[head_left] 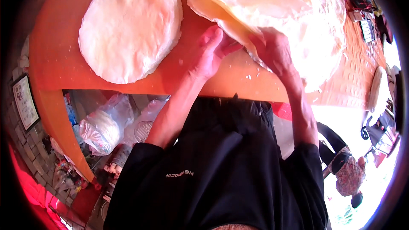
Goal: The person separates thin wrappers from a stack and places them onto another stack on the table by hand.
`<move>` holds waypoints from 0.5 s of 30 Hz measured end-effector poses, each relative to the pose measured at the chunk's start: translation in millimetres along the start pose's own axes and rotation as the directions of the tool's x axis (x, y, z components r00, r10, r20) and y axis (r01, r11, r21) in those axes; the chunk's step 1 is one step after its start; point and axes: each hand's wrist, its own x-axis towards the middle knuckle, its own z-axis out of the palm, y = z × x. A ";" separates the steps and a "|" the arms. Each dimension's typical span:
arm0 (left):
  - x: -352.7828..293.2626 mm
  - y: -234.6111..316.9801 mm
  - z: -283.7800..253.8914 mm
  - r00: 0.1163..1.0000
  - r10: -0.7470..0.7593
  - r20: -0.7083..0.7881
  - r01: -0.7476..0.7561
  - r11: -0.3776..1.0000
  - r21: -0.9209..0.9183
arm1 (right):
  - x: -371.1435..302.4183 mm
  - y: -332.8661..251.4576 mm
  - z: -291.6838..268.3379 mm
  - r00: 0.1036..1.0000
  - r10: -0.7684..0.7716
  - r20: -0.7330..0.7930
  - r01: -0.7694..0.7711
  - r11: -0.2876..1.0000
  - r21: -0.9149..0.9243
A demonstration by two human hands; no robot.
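Observation:
A big pile of thin, pale round flatbread sheets [298, 30] lies on the orange table [55, 55], its near edge raised and folded back. My right hand [272, 49] has its fingers curled on that lifted edge and grips a sheet. Close by, my left hand [211, 51] is at the same edge with thumb and fingers apart; its fingertips reach partly under the sheet. On the left rests another round of flatbread [130, 27], flat and apart from both hands. Overexposure washes out much of the pile's surface.
White crumbs lie near the table's front edge. Underneath are plastic bags [102, 130] with pale contents. Small dark items and a box [367, 30] sit at the far right end. Beyond the table on the right is another person [347, 172]. A framed sheet [25, 102] leans left.

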 end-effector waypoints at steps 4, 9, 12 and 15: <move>5.6 -4.5 -3.5 0.998 0.044 -0.052 -0.040 0.997 0.067 | 0.9 -5.9 -0.5 0.997 0.010 0.073 -0.016 0.997 0.081; 7.0 -4.5 -4.6 0.991 0.040 -0.127 -0.030 0.997 0.073 | -1.7 -13.5 -4.9 0.998 -0.050 0.035 0.048 0.997 0.060; 11.0 -3.4 -2.6 0.995 0.040 -0.093 -0.035 0.998 0.059 | 0.5 -10.5 -0.3 1.000 -0.014 0.019 0.013 0.996 0.084; 11.6 -8.0 -1.0 0.986 0.101 -0.132 -0.089 0.991 0.097 | 1.5 -7.6 5.2 0.996 0.076 0.046 -0.082 0.984 0.156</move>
